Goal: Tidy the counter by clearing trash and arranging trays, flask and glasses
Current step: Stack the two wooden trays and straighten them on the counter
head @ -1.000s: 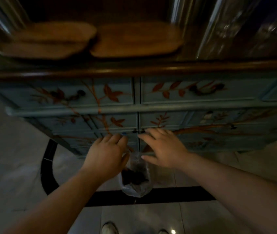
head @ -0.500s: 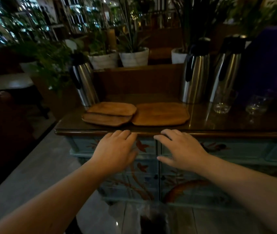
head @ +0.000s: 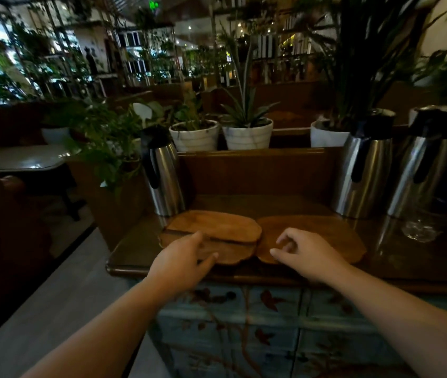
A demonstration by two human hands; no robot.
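Observation:
Three wooden trays lie on the dark counter (head: 135, 252). Two are stacked at the left, the upper tray (head: 217, 225) shifted back on the lower tray (head: 233, 253). A third tray (head: 334, 233) lies beside them on the right. My left hand (head: 181, 261) hovers open over the front left of the stack. My right hand (head: 307, 255) hovers over the right tray's front, fingers curled and apart, holding nothing. A steel flask (head: 162, 173) stands at the back left, two more flasks (head: 364, 165) (head: 421, 162) at the back right. A glass (head: 427, 222) stands beside them.
Potted plants in white pots (head: 247, 136) line the ledge behind the counter's wooden back panel. The painted blue cabinet front (head: 271, 331) is below my arms. Grey floor (head: 39, 309) runs along the left, with a small table (head: 28, 158) beyond.
My view rose from the cabinet front and a plastic bag on the floor to the counter top. Both hands moved up and forward, from the cabinet front to above the trays.

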